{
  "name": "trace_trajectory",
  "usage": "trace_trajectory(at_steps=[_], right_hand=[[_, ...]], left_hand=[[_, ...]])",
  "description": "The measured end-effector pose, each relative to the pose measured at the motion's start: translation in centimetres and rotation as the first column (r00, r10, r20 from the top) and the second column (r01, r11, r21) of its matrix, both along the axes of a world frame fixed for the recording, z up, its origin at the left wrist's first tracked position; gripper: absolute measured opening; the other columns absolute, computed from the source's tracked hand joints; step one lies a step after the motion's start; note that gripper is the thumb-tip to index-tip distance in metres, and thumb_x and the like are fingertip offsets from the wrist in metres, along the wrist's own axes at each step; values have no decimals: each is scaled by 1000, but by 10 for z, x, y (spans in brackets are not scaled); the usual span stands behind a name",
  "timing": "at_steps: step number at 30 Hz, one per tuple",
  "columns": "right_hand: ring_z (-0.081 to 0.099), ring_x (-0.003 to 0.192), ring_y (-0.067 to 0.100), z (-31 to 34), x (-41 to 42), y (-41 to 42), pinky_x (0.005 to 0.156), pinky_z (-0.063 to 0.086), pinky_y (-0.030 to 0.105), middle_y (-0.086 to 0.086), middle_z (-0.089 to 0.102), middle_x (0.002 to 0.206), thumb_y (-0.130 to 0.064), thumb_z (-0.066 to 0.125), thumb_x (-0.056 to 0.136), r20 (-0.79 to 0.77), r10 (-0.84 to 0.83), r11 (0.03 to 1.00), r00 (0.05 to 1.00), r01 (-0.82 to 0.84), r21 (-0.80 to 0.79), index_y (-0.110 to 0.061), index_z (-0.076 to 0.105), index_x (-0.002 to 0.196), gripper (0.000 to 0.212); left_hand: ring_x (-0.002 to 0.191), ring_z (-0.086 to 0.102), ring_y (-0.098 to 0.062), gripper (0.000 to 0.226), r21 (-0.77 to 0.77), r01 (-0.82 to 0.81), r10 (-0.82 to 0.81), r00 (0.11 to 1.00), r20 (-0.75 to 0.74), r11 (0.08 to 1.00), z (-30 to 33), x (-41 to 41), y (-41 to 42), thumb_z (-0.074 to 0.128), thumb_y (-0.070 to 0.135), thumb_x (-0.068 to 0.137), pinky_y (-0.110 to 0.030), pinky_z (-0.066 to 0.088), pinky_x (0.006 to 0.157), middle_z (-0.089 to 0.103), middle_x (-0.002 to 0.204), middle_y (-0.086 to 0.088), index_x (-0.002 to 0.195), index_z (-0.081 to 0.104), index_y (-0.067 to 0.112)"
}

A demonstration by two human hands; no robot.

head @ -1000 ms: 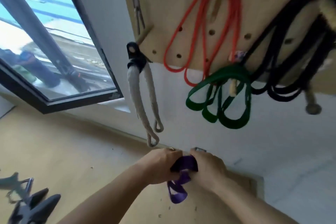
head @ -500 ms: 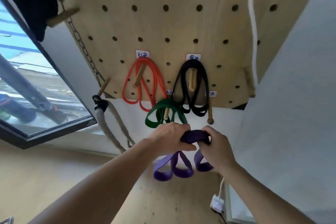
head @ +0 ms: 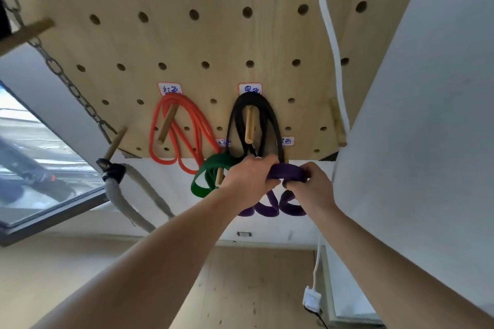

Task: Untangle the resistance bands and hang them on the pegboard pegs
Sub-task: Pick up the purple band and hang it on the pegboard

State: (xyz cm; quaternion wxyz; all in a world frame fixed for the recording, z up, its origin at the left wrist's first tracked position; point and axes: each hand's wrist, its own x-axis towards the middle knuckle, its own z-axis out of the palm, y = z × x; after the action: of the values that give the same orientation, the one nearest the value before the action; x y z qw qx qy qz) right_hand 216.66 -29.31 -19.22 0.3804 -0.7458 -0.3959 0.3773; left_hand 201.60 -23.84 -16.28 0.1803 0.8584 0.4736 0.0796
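Observation:
A wooden pegboard (head: 203, 43) fills the upper view. A red band (head: 184, 125) hangs on one peg, a black band (head: 270, 120) on the peg to its right, and a green band (head: 207, 176) on a lower peg. My left hand (head: 250, 179) and my right hand (head: 310, 187) both grip a folded purple band (head: 287, 172), held at the board's bottom edge under the black band. Purple loops (head: 267, 209) dangle below my hands. The peg behind my hands is hidden.
A chain (head: 57, 69) runs down the board's left side to a peg holding a grey rope (head: 120, 195). A white cord (head: 331, 43) hangs at the right beside a white wall (head: 427, 115). A window (head: 40, 168) is at the left.
Both hands have risen with the purple band from below the board to its bottom edge. The view has tilted upward and closer to the pegboard.

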Motion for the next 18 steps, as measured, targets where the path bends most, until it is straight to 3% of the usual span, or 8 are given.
trace_trajectory(at_steps=[4, 7, 13, 15, 18], right_hand=[[73, 73, 23, -4, 3, 17, 66, 59, 34, 4, 73, 79, -3, 64, 78, -51, -35, 999, 998, 36, 11, -20, 59, 94, 23], [70, 61, 18, -6, 4, 26, 56, 50, 25, 5, 72, 71, -3, 60, 83, -69, -43, 999, 997, 46, 29, -19, 59, 96, 21], [71, 59, 29, -11, 8, 37, 64, 62, 38, 8, 72, 70, -5, 54, 90, -92, -29, 996, 995, 36, 78, -26, 59, 100, 23], [71, 57, 24, -12, 10, 37, 63, 61, 37, 10, 73, 73, -4, 53, 90, -100, -12, 997, 995, 19, 76, -27, 59, 103, 26], [66, 56, 4, -17, 13, 35, 55, 56, 18, 6, 72, 78, -1, 52, 92, -113, -2, 997, 994, 10, 75, -21, 60, 108, 26]], left_hand=[[97, 63, -22, 28, 11, 29, -29, 999, -27, 1000, -9, 7, 19, 60, 32, 101, -39, 56, 87, 64, 106, -3, 127, 53, 22], [104, 64, -25, 30, 60, 31, -29, 999, -22, 998, -19, 15, 29, 59, 29, 102, -39, 56, 91, 60, 122, -5, 130, 54, 19], [99, 68, -27, 35, 219, -27, 49, 994, -95, 975, -40, 24, 33, 55, 36, 103, -36, 59, 78, 54, 129, -5, 131, 48, 16], [97, 69, -29, 35, 226, -44, 63, 995, -79, 973, -44, 22, 32, 57, 34, 102, -38, 60, 76, 54, 128, -6, 130, 45, 16], [94, 69, -31, 32, 241, -28, 45, 997, -67, 970, -47, 21, 31, 56, 30, 102, -40, 60, 74, 54, 125, -6, 129, 45, 16]])
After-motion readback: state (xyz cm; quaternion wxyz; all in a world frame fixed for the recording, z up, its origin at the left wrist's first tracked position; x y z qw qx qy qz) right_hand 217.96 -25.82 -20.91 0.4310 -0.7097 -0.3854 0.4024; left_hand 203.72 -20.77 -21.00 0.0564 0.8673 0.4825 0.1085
